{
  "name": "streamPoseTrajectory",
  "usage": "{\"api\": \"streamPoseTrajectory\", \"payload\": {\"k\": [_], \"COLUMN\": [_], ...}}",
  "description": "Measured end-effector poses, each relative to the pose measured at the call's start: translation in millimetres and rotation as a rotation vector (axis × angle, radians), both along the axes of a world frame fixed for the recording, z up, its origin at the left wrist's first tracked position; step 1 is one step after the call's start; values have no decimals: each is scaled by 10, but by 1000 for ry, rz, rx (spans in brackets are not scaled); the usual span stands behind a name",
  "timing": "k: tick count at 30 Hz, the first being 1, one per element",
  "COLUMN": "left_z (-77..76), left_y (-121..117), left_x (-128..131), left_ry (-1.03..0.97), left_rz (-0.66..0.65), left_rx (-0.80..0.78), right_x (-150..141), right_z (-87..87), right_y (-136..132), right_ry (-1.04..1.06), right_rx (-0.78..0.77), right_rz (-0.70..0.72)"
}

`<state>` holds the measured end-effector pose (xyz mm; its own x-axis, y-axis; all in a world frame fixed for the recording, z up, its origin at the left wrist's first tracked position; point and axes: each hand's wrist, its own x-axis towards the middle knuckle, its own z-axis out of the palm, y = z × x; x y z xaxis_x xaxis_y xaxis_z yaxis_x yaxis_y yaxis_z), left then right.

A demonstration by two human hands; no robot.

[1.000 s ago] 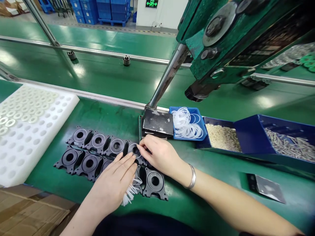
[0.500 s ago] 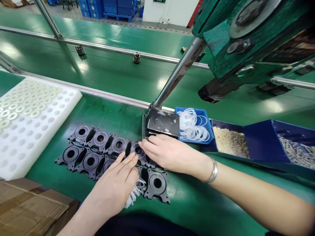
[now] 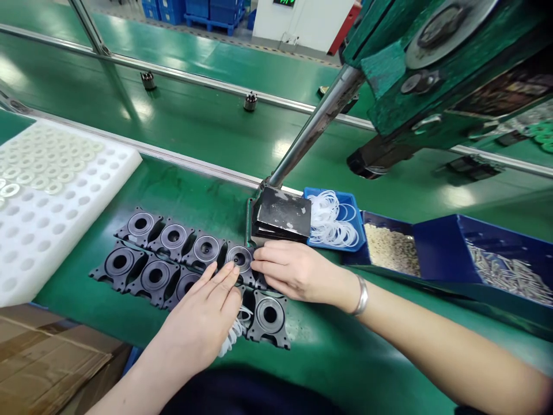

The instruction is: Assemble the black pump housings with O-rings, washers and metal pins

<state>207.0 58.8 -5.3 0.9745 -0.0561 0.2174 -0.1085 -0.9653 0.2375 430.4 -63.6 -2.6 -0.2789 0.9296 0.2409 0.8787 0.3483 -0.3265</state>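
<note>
Two rows of black square end covers [image 3: 206, 249] with round center holes lie on the green bench. A bundle of thin white rings [image 3: 232, 339] hangs from my left hand [image 3: 206, 311], tucked under its palm. That hand's outstretched fingertips rest at the edge of a back-row cover [image 3: 239, 258]. My right hand [image 3: 294, 268], a silver bracelet at its wrist, has its fingers bent and together at the right side of the same cover. It partly hides the last back-row cover; whatever its fingertips hold, if anything, is out of sight. One front-row cover [image 3: 268, 316] lies between my forearms.
Behind my right hand stand a black metal block [image 3: 283, 214] and a blue tray [image 3: 358, 245] of white rings. Blue bins [image 3: 436, 245] with small pale parts and metal pins are at right. A green press [image 3: 389, 109] overhangs. White foam [image 3: 108, 190] holds washers at left.
My right hand has slid a little to the right along the back-row cover, baring more of its ring groove. My left hand stays nearly in place with the rings. The view has shifted slightly.
</note>
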Motion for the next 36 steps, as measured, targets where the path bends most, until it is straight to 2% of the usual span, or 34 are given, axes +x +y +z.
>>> {"api": "streamPoseTrajectory", "payload": {"k": [2,3,6,7,9,11,13,15,19,22,25,29,36], "left_z": [-19,-28,-33,-21,25,91,152,182,143,98,93,117,42], "left_y": [15,24,39,34,4,-45,-96,-134,-149,-128,-114,-142,-238], "left_x": [-8,-15,-30,-27,-3,40,82,98,41,-3,24,162,412], "left_ry": [-8,-18,-71,-103,-162,-167,-113,-86,-101,-94,-157,-253,-98], "left_rz": [-3,-2,32,55,105,127,127,123,141,170,147,64,-139], "left_rx": [-12,-25,-117,-160,-247,-362,-496,-574,-591,-619,-557,-305,41], "right_x": [-60,-95,-223,-274,-385,-486,-546,-546,-400,-250,-137,-87,-81], "right_z": [-43,-40,57,101,173,198,185,157,101,28,-60,-127,-169], "right_y": [-54,-86,-195,-229,-283,-314,-330,-345,-395,-430,-449,-445,-409], "right_ry": [155,256,557,641,772,850,895,949,1092,1072,898,788,580], "right_rx": [49,90,180,144,-14,-143,-168,-172,-167,-146,-111,-98,-47], "right_rz": [-25,-87,-390,-437,-384,-284,-278,-327,-503,-669,-772,-790,-771]}}
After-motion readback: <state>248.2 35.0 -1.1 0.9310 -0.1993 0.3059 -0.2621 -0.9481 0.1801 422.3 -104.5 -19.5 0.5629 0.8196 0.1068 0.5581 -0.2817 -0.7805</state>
